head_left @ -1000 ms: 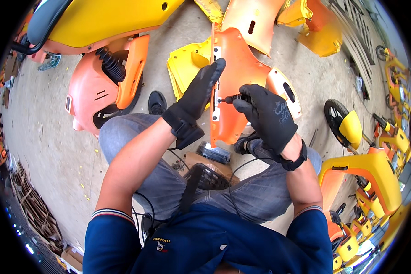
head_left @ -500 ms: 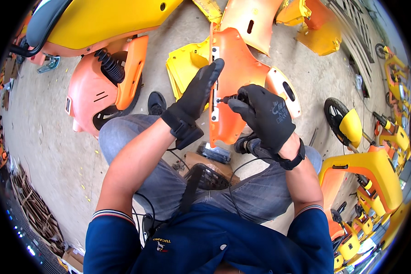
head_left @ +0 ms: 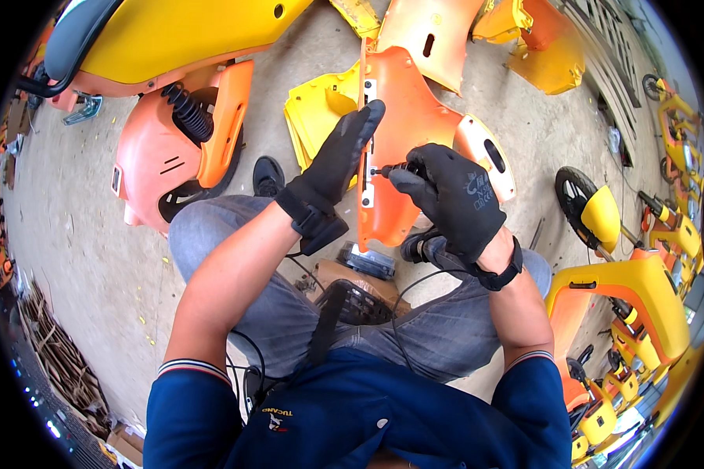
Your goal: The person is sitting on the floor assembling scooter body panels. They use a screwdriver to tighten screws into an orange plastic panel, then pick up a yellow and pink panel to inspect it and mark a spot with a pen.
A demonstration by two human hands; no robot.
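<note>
I see the left hand point(head_left: 332, 168), black glove, fingers flat and together, pressed on the upright orange panel point(head_left: 403, 133) standing betw. my knees. Right hand point(head_left: 450, 195), also gloved, is clamped round a small screwdriver point(head_left: 391, 169), tip at the panel's edge strip w/ white rectangular tabs. Yellow panel point(head_left: 317, 113) lies just behind. Brown cardboard box point(head_left: 332, 273) sits on the ground below the panel.

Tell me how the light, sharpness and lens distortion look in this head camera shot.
Head view: bright, even daylight with soft shadows; the left hand, right hand and orange panel are sharp at centre; fisheye bends the yellow scooter body along the rim, with a black vignette at the corners.
</note>
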